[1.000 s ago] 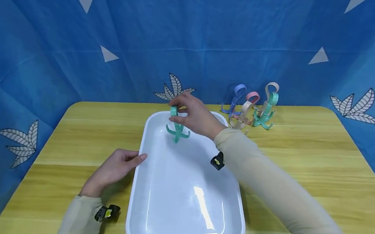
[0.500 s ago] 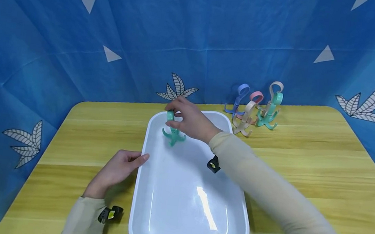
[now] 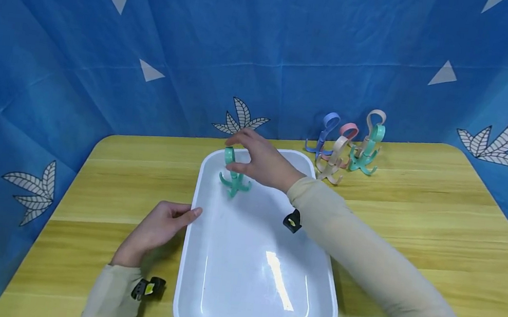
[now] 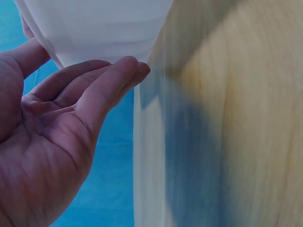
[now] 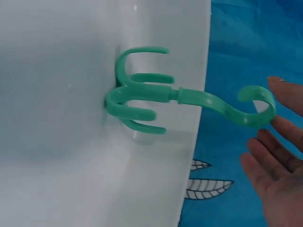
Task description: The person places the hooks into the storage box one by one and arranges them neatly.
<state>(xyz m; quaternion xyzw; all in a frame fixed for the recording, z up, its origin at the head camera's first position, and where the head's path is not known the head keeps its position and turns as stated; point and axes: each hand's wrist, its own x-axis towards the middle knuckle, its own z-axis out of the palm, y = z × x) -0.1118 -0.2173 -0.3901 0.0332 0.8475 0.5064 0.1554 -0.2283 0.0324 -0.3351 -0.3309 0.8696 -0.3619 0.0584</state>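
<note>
A green octopus-style hanger hook (image 3: 234, 183) stands upright at the far left end of the white tray (image 3: 252, 261). Its prongs rest on the tray floor, and its looped top points up. My right hand (image 3: 265, 162) is around that loop with thumb and fingers spread apart; in the right wrist view the fingers (image 5: 286, 130) lie close beside the loop, not clasping it. At the tray's left side my left hand (image 3: 158, 228) holds the rim, thumb over the edge and fingers underneath, as the left wrist view shows.
Behind the tray to the right stand several more hooks: a purple one (image 3: 323, 135), a pink one (image 3: 349, 131), a green one (image 3: 366, 152) and beige ones (image 3: 335, 159). A blue patterned cloth (image 3: 284, 43) hangs behind the wooden table (image 3: 438, 214).
The green hook has come down and slightly nearer onto the tray floor. My right fingers have spread away from its loop. The left hand keeps its place on the rim.
</note>
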